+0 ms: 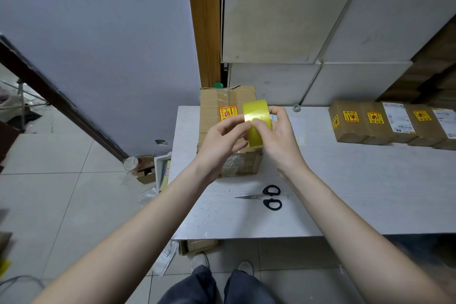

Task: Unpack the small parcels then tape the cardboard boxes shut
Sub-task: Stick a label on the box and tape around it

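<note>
A roll of yellow packing tape (256, 116) is held up above a large cardboard box (214, 101) that stands on the white table (370, 192). My right hand (278, 136) grips the roll, fingers over its top and thumb on its face. My left hand (222, 138) meets the roll from the left, its fingertips pinching at the tape's surface beside my right thumb. The box bears a red and yellow fragile sticker (227, 112) and old clear tape along its top seam. Its near part is hidden behind my hands.
Black-handled scissors (266, 197) lie shut on the table in front of the box. Several small brown parcels (392, 122) stand in a row at the table's right. Large white cartons (296, 20) are stacked behind. Cardboard scraps and plastic (148, 170) litter the floor on the left.
</note>
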A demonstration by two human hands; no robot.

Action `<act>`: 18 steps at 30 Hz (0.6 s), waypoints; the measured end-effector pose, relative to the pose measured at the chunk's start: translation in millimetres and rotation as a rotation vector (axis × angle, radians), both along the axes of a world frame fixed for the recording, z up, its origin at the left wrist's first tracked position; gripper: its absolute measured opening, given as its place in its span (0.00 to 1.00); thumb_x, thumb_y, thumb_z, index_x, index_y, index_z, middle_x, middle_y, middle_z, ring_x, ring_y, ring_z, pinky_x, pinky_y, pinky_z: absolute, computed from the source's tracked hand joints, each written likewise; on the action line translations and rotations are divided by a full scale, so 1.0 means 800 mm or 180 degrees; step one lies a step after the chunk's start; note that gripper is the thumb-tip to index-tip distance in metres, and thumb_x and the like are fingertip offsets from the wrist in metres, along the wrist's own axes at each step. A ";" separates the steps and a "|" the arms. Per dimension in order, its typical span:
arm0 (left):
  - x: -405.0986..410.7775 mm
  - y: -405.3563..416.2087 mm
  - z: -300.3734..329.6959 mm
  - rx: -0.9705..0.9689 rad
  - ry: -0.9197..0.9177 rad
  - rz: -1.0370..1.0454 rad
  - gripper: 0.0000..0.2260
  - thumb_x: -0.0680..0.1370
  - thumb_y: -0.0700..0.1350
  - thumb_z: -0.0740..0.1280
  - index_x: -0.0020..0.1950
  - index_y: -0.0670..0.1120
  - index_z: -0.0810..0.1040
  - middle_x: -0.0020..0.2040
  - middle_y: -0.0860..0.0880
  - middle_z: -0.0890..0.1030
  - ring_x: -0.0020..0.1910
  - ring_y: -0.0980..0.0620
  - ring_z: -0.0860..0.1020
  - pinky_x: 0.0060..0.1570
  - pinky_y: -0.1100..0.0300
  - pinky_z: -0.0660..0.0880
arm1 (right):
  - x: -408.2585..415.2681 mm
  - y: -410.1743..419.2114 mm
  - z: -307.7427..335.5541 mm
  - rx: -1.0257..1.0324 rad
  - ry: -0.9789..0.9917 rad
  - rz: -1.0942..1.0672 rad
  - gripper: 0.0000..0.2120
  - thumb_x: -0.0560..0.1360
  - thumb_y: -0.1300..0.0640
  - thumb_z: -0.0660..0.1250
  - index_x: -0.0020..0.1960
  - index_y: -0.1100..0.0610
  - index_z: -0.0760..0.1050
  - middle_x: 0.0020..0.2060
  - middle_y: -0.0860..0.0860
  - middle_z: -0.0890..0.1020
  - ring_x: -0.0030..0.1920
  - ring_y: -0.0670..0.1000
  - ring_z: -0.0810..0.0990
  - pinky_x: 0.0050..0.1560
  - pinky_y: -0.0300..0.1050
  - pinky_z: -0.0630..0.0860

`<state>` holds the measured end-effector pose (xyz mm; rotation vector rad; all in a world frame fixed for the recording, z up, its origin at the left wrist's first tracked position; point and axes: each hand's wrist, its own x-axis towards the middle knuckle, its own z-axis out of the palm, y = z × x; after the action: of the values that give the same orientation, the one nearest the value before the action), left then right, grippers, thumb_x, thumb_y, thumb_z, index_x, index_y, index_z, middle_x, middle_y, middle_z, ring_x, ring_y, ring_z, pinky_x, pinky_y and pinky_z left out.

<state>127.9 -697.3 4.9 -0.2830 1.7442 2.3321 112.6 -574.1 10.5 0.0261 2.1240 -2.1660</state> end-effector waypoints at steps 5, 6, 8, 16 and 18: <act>0.000 -0.003 -0.001 0.0120 -0.0029 -0.0085 0.09 0.79 0.42 0.67 0.56 0.52 0.81 0.51 0.55 0.83 0.50 0.60 0.80 0.46 0.67 0.77 | -0.001 0.003 -0.001 0.0168 -0.0039 0.0195 0.11 0.78 0.63 0.61 0.58 0.57 0.64 0.51 0.59 0.81 0.44 0.49 0.79 0.47 0.48 0.76; 0.000 -0.003 -0.001 0.0161 -0.0039 -0.0066 0.09 0.79 0.42 0.66 0.54 0.53 0.81 0.49 0.56 0.84 0.48 0.61 0.81 0.44 0.68 0.77 | -0.001 0.003 -0.001 0.0146 -0.0047 0.0253 0.11 0.78 0.64 0.61 0.59 0.57 0.64 0.51 0.59 0.80 0.44 0.49 0.79 0.47 0.47 0.76; -0.001 -0.002 -0.001 0.0203 -0.0077 -0.0013 0.08 0.79 0.42 0.66 0.53 0.52 0.81 0.48 0.56 0.84 0.47 0.61 0.81 0.43 0.68 0.77 | -0.002 0.003 0.000 0.0155 -0.0055 0.0268 0.11 0.78 0.64 0.60 0.59 0.56 0.64 0.51 0.59 0.80 0.43 0.49 0.79 0.46 0.46 0.76; -0.005 0.001 -0.001 0.0242 -0.0120 0.0044 0.07 0.79 0.41 0.67 0.53 0.51 0.81 0.47 0.55 0.84 0.47 0.61 0.81 0.43 0.67 0.77 | -0.006 -0.001 -0.003 0.0234 -0.0034 0.0130 0.11 0.78 0.63 0.61 0.56 0.53 0.64 0.46 0.52 0.80 0.40 0.44 0.79 0.42 0.38 0.75; -0.005 -0.001 -0.001 0.0185 -0.0079 -0.0034 0.08 0.79 0.41 0.66 0.53 0.53 0.81 0.48 0.56 0.84 0.48 0.62 0.80 0.44 0.68 0.77 | -0.006 -0.001 -0.003 0.0205 -0.0043 0.0151 0.11 0.78 0.63 0.61 0.56 0.53 0.63 0.45 0.51 0.80 0.39 0.42 0.78 0.41 0.36 0.74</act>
<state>123.6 -697.7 3.9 -0.2908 1.6595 2.3568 107.6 -574.6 8.4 -0.0044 2.1637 -2.0652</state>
